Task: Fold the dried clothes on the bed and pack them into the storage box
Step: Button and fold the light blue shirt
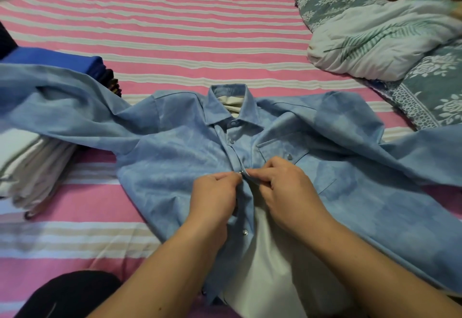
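Note:
A light blue snap-button shirt lies face up on the pink striped bed, collar away from me and sleeves spread to both sides. Its upper snaps are closed; below my hands the front gapes and shows white lining. My left hand pinches the left front edge at a metal snap. My right hand pinches the right front edge just beside it. The two hands almost touch at mid-chest. No storage box is in view.
Folded clothes sit at the left: a blue and dark stack and a white stack partly under the shirt's sleeve. A rumpled floral quilt fills the right of the bed. A dark object lies at the bottom left.

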`<action>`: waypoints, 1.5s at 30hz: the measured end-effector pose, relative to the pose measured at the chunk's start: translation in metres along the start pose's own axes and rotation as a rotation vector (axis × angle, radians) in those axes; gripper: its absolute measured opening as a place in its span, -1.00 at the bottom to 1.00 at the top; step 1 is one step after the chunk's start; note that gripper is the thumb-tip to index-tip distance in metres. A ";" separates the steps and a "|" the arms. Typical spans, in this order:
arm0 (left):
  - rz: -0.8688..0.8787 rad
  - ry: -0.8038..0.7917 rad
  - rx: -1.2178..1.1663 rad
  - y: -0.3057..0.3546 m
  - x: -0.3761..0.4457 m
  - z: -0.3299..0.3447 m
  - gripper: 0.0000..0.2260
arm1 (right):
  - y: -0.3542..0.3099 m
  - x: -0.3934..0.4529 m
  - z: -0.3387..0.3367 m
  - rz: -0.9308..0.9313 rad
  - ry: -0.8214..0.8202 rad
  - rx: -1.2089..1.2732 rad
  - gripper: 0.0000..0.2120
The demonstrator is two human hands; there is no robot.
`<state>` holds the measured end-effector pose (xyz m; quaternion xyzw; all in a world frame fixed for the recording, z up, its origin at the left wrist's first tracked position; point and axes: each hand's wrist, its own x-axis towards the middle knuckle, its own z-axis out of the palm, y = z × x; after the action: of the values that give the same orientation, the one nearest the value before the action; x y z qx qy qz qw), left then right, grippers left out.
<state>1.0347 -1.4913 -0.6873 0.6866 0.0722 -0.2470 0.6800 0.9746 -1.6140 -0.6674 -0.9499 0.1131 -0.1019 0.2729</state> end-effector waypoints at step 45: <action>0.334 -0.008 0.806 0.007 0.020 -0.007 -0.56 | 0.019 -0.017 0.015 -0.196 -0.164 -0.173 -0.57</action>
<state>1.0573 -1.4903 -0.6899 0.8984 -0.1448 -0.1448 0.3885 0.9589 -1.6178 -0.6922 -0.9815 0.0054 -0.0400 0.1872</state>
